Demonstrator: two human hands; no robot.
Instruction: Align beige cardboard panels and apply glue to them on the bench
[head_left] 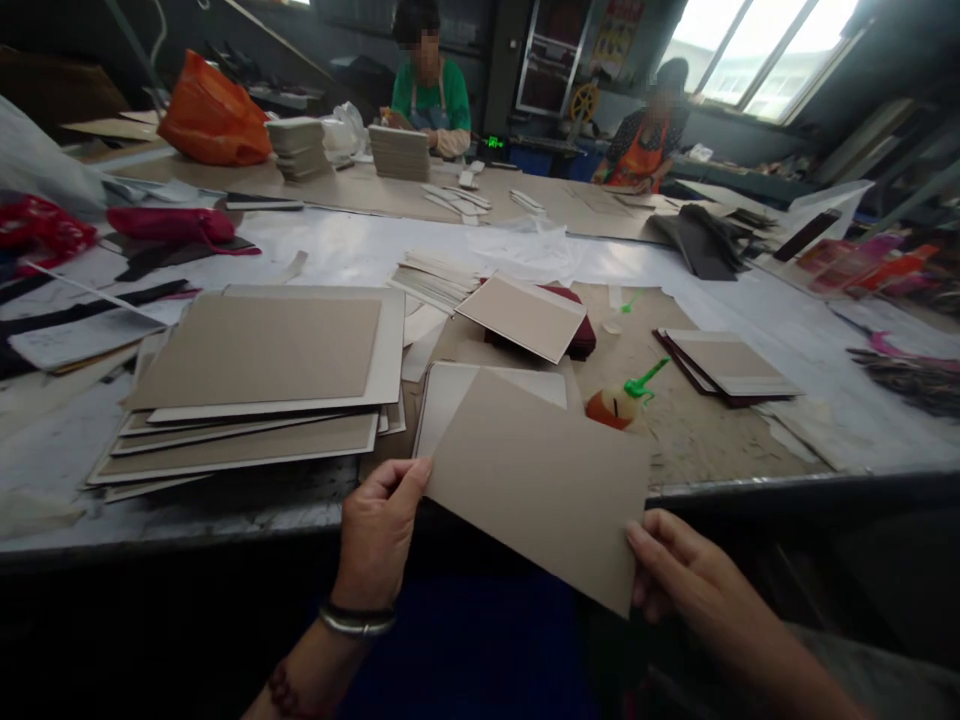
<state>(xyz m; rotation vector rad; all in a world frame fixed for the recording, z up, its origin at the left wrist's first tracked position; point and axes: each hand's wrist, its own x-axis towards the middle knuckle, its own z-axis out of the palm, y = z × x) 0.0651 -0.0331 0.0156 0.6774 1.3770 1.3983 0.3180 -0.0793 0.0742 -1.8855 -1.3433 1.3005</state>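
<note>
A grey-brown cardboard sheet (540, 480) is held tilted over the front edge of the table. My left hand (382, 520) pinches its left corner between thumb and fingers. At the lower right edge, my right hand (671, 560) grips the same sheet, thumb on top. Partly hidden behind it lies a pale rounded-corner board (450, 395). To the left stands a stack of cardboard sheets (262, 350), loosely piled. Just beyond the held sheet is a small orange-and-cream pot (611, 408) with a green-handled tool (646, 378) on it.
Another board (525, 315) rests on dark red pieces (581, 340). Farther right lie more boards (735, 362). At the back are an orange bag (214, 110), board stacks (298, 148) and two people, one in a green top (454, 90). The table edge (750, 485) runs before me.
</note>
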